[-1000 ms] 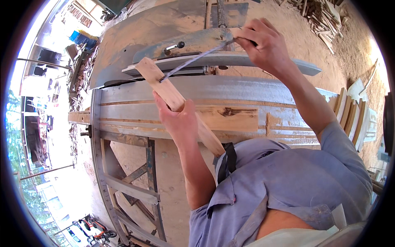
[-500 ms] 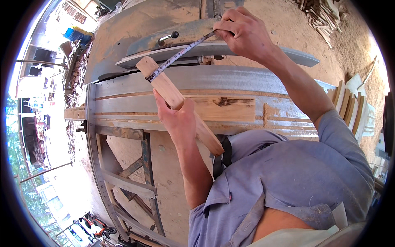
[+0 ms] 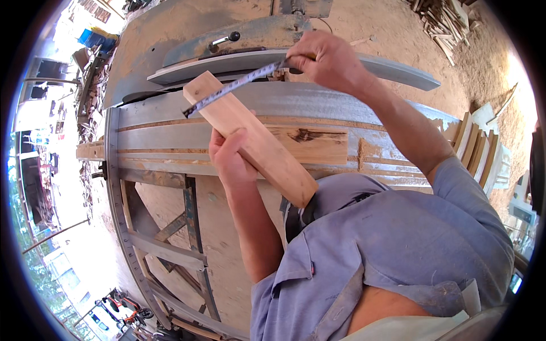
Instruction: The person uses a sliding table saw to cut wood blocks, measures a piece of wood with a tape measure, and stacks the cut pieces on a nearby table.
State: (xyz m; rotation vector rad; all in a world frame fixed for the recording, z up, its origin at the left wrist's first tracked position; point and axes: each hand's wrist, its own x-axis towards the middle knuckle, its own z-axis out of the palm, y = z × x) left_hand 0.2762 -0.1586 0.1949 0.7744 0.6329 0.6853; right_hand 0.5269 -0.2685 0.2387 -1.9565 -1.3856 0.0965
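My left hand (image 3: 232, 156) is closed around the edge of a pale wooden block (image 3: 256, 139), thumb across its top face. The block slants from the upper left down to my body, its lower end at my clothing. In my right hand (image 3: 325, 59), at the upper middle, is a tape measure (image 3: 242, 82); most of its case is hidden by the fingers. Its white blade reaches down left across the block's far end, and the dark tip hangs just past the left edge. Below the block, a board with a dark knot (image 3: 318, 144) lies on the metal saw table (image 3: 165, 136).
A long metal fence (image 3: 387, 71) runs across the far side of the table, with a black-knobbed lever (image 3: 226, 38) behind it. Several wooden strips (image 3: 475, 148) stack at the right. Scrap wood (image 3: 443, 28) lies on the dusty ground. A metal frame (image 3: 170, 250) extends at the lower left.
The block has rolled in my left hand, so its broad face now shows. My right hand has moved slightly down and left, and the blade lies flatter, its tip farther left.
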